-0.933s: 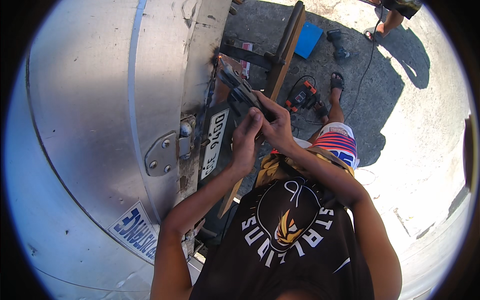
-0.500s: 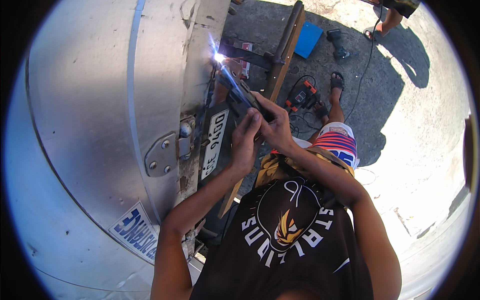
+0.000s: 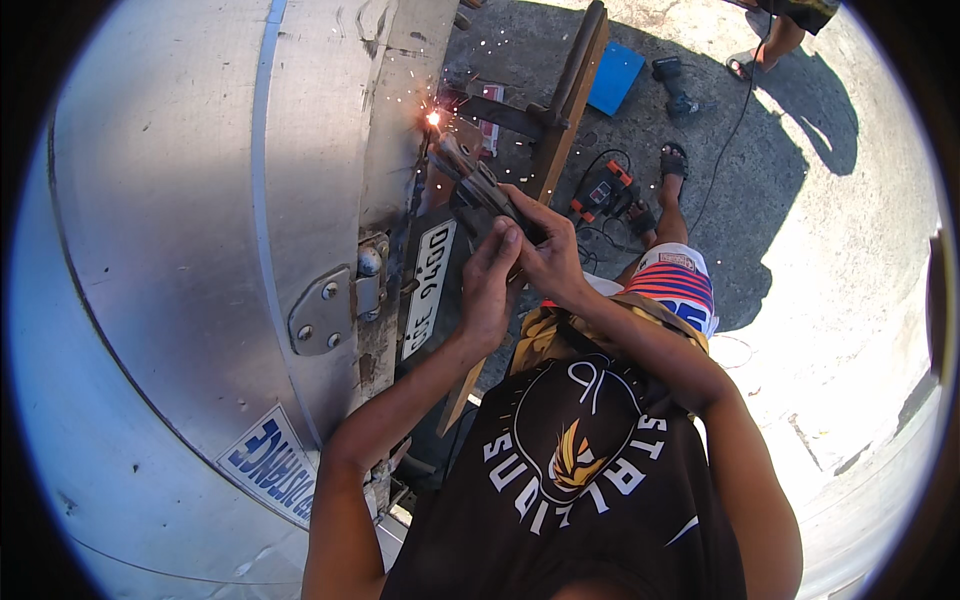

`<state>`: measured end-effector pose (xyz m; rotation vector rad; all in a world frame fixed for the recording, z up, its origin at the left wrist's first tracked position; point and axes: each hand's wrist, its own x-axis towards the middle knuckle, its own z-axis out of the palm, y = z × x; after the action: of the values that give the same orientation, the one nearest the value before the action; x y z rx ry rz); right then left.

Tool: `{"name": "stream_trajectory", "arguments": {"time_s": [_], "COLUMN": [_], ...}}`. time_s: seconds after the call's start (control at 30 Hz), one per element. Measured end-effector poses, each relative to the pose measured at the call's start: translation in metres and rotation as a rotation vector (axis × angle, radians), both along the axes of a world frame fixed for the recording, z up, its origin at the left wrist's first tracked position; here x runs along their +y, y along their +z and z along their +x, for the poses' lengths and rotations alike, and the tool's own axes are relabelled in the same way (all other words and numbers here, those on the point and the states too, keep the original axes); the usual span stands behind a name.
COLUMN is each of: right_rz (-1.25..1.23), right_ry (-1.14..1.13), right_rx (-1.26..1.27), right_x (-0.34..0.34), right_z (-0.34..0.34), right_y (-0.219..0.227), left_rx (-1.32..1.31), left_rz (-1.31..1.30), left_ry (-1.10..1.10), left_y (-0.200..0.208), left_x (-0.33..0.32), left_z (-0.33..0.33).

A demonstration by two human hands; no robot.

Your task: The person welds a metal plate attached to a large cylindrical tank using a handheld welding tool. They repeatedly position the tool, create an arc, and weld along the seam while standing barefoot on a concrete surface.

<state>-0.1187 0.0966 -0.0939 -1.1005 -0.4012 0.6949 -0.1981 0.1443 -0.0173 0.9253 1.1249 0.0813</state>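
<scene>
My right hand point(image 3: 550, 252) is closed around the dark handle of a welding electrode holder point(image 3: 484, 188). Against it, my left hand point(image 3: 490, 275) has thumb and fingers pressed together, steadying the grip. The holder's jaws point up and left toward a glowing orange weld spot point(image 3: 433, 119), with sparks scattering around it. This spot lies at the edge of a large silver metal panel point(image 3: 200, 200), where a dark flat metal bar point(image 3: 505, 115) meets it. The electrode's tip is lost in the glow.
A bolted hinge point(image 3: 322, 312) and a licence plate point(image 3: 430, 290) sit below the weld. A long brown beam point(image 3: 562, 140) crosses to the right. On the concrete lie a blue sheet point(image 3: 617, 78), a cordless power tool point(image 3: 677, 95), an orange-black machine point(image 3: 604, 192) and cables. Another person's leg point(image 3: 780, 45) stands far right.
The bright blue-white arc has given way to a smaller orange glow with sparks flying outward. My hands and the electrode holder have barely moved.
</scene>
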Motion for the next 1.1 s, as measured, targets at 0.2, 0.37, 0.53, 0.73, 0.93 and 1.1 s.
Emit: {"name": "stream_trajectory", "arguments": {"time_s": [0.2,0.37,0.53,0.73,0.93,1.1], "right_rz": [-0.026,-0.047,-0.048,-0.037,-0.047,-0.035], "right_ry": [0.050,0.110,0.117,0.064,0.123,0.096], "right_rx": [0.066,0.088,0.077,0.045,0.074,0.062], "right_x": [-0.0017,-0.0028,-0.0025,0.0004,-0.0004,0.0003], "right_z": [0.0013,0.0032,0.0032,0.0020,0.0031,0.0031], "right_y": [0.0032,0.0045,0.0026,0.0008,0.0002,0.0016], "left_rx": [-0.015,0.003,0.022,0.003,0.003,0.002], "left_rz": [0.014,0.016,0.020,0.021,0.022,0.019], "left_ry": [0.015,0.028,0.033,0.022,0.079,0.069], "left_y": [-0.0004,0.0030,0.0042,0.0042,0.0025,0.0032], "left_x": [-0.0002,-0.0013,-0.0009,0.0001,-0.0007,-0.0004], "left_z": [-0.0006,0.0026,0.0030,0.0027,0.0032,0.0025]}}
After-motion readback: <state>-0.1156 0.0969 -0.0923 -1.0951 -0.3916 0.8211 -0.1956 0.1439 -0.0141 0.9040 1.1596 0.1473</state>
